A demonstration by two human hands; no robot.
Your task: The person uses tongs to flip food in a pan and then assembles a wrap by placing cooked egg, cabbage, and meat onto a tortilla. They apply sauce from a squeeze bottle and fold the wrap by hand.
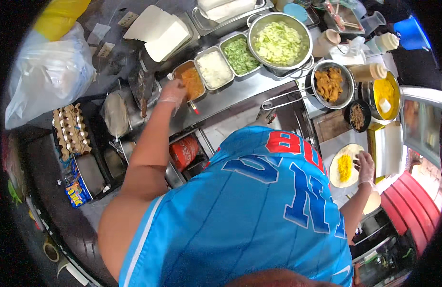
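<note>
My left hand (172, 93), in a clear plastic glove, reaches to the left edge of a metal tray of chopped orange food (192, 82). Its fingers are curled together over that edge, and what they pinch is hidden. At the right, my gloved right hand (367, 168) is open, fingers bent and apart, at the right edge of a round flatbread (336, 168). A strip of yellow filling (345, 167) lies along the middle of the flatbread. Beside the orange food stand trays of chopped white vegetable (214, 70) and shredded green vegetable (239, 56).
A colander of shredded pale-green vegetable (278, 44) stands at the back. Fried pieces (328, 84) fill a strainer whose handle juts left. Near it are a dark bowl (358, 116), a pot of yellow food (385, 91) and squeeze bottles (369, 72). Egg cartons (70, 129) sit far left.
</note>
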